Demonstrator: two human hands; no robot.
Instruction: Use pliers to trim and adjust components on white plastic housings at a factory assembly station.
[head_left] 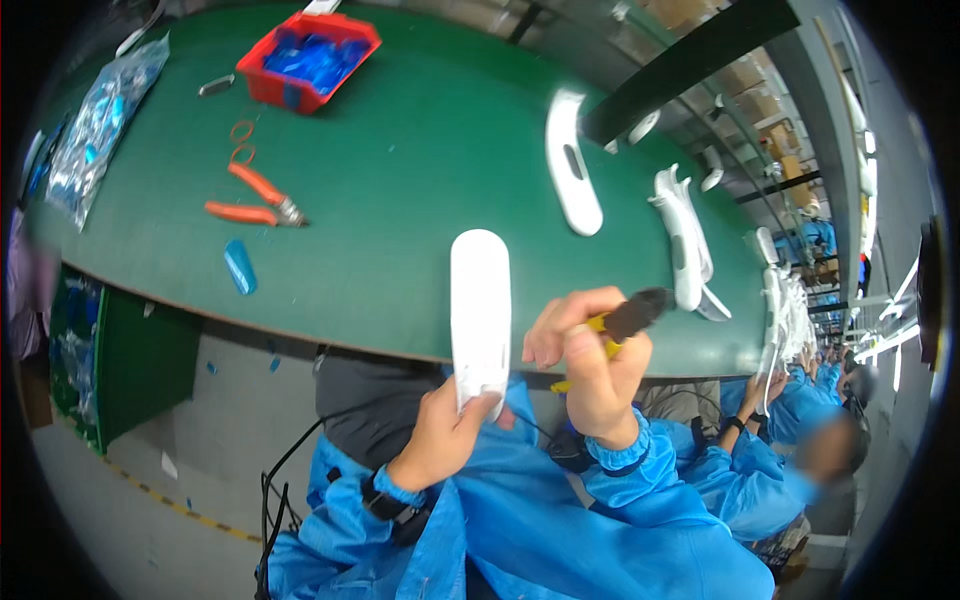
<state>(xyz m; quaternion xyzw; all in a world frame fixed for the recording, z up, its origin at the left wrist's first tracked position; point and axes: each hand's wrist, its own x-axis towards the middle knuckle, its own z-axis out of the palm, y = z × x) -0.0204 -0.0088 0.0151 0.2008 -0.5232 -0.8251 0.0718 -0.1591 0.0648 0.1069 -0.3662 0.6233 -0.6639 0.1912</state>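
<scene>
A long white plastic shell with a rounded far end point(480, 300) is gripped at its near end by my left hand point(440, 438), thumb on top. The shell reaches out over the green table's front edge. To its right, my right hand point(605, 375) is raised and closed around yellow-handled pliers point(638, 314), their dark head pointing up to the right. The pliers are apart from the shell. Much of their handles is hidden by my fingers.
A red bin point(265, 82) of blue pieces, orange-handled pliers point(262, 205), a blue piece point(240, 266) and a clear bag point(105, 125) are on the green table point(400, 130). White shells point(573, 170) lie right, near a dark post point(690, 70). A co-worker's blue sleeve point(760, 490) is at right.
</scene>
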